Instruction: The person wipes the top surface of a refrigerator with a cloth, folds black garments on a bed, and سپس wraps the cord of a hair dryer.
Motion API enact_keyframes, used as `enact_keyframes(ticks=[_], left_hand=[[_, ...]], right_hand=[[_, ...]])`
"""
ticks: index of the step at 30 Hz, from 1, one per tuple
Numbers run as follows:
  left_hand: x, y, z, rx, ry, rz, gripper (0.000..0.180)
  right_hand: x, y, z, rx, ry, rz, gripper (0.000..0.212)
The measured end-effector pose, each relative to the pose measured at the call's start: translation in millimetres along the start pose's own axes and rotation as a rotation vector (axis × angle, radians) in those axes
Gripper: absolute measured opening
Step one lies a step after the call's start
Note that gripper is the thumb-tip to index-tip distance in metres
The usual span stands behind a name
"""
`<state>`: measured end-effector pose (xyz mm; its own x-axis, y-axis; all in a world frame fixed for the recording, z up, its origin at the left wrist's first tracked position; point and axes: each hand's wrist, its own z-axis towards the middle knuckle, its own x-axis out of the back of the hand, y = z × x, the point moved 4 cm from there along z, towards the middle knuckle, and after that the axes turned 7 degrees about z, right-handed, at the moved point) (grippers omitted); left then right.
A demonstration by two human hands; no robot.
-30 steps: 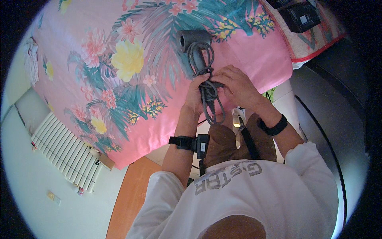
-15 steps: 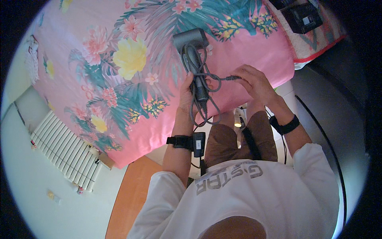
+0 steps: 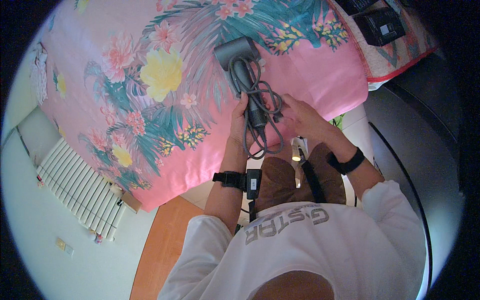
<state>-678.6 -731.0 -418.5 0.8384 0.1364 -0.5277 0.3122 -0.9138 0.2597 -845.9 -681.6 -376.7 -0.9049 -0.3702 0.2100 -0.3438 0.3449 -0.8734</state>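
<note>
A dark grey hair dryer (image 3: 236, 52) lies over the floral bedspread, its wide head pointing away from me. The grey power cord (image 3: 268, 93) is looped in several turns along the handle. My left hand (image 3: 238, 120) grips the handle and the loops from the left, its thumb on top. At the right side of the bundle, my right hand (image 3: 303, 119) has its fingers closed against the cord, close to a short dark end piece. Its fingertips are partly hidden behind the loops.
The pink floral bedspread (image 3: 200, 165) covers the bed before me. Dark boxes (image 3: 382, 27) sit on a patterned mat at the far right. A black chair-like surface (image 3: 415, 115) stands on the right. A white radiator (image 3: 80, 187) is by the left wall.
My right hand has moved left and nearer to me, bringing the stretched cord end in against the bundle. My left hand and the hair dryer have shifted only slightly.
</note>
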Motion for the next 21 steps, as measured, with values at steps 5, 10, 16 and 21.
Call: enact_keyframes(ticks=[5, 10, 16, 21], left_hand=[[-14, 5, -6, -0.027, -0.003, -0.012, 0.044], [-8, 16, -14, -0.111, 0.100, 0.350, 0.037], [-8, 23, -16, -0.021, 0.174, 0.466, 0.025], [1, 17, -13, 0.069, 0.112, 0.200, 0.026]], right_hand=[[-9, -7, 24, -0.001, 0.117, 0.224, 0.046], [-9, -23, 32, 0.042, 0.119, -0.059, 0.037], [-19, -18, 24, -0.096, 0.029, -0.160, 0.023], [-12, -3, 7, 0.041, 0.102, -0.174, 0.026]])
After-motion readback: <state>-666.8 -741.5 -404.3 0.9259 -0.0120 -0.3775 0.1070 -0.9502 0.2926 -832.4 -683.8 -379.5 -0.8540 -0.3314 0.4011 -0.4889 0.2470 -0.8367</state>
